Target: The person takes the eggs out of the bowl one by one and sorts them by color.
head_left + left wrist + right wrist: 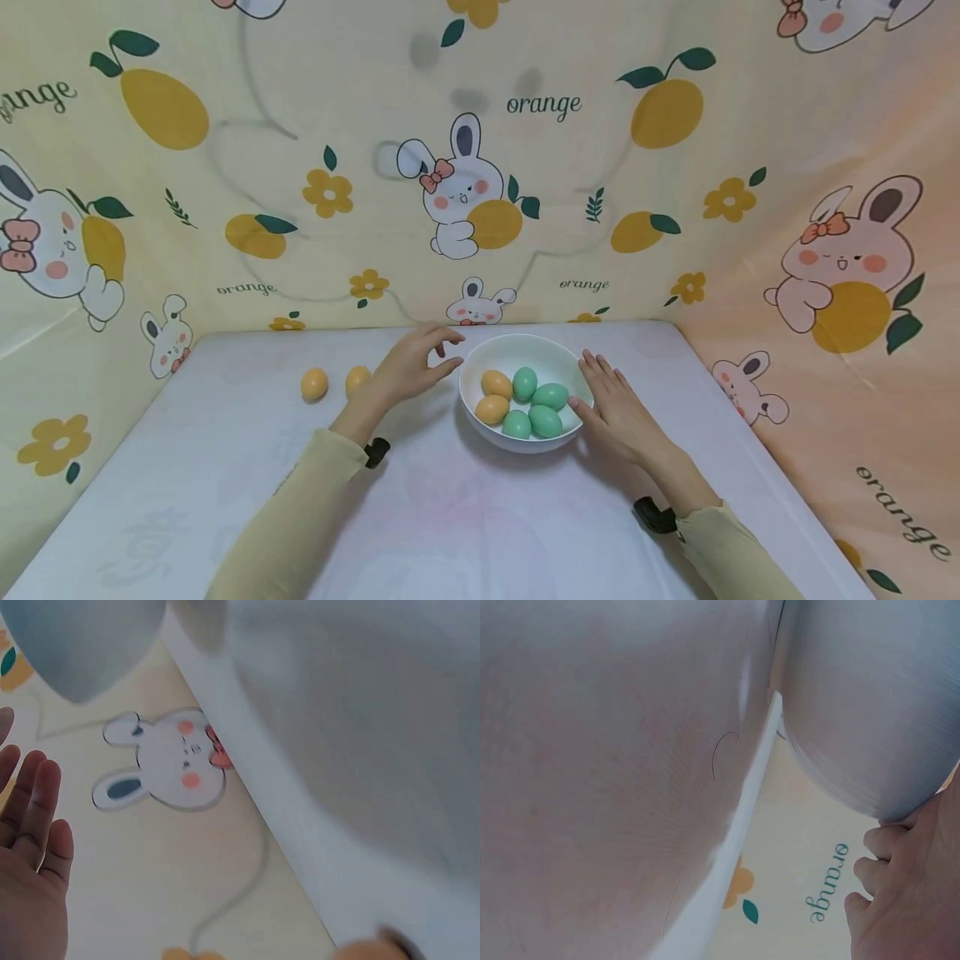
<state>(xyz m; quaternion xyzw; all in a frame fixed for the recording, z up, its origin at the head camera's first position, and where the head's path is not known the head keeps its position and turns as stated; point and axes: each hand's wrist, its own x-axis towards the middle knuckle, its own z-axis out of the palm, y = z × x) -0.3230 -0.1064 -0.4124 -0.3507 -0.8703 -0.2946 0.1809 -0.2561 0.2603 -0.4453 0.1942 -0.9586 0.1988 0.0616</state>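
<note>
Six colored eggs (545, 421) in a white bowl (525, 447)

The bowl sits just right of center in the head view, on a white tabletop (450, 517). In it, two yellow-orange eggs (492, 409) lie at the left, beside four green eggs (551, 396). The person's left hand (408, 367) is loose and grasps nothing, its fingers slightly bent near the bowl's left rim; whether the thumb touches it is unclear. The right hand (618, 421) is also unclenched, its straight fingers resting against the bowl's right side. Left of center, two more yellow-orange eggs (314, 385) lie on the tabletop, one partly hidden by the left hand. A rabbit-and-orange printed cloth (555, 183) fills the upper frame.
</note>
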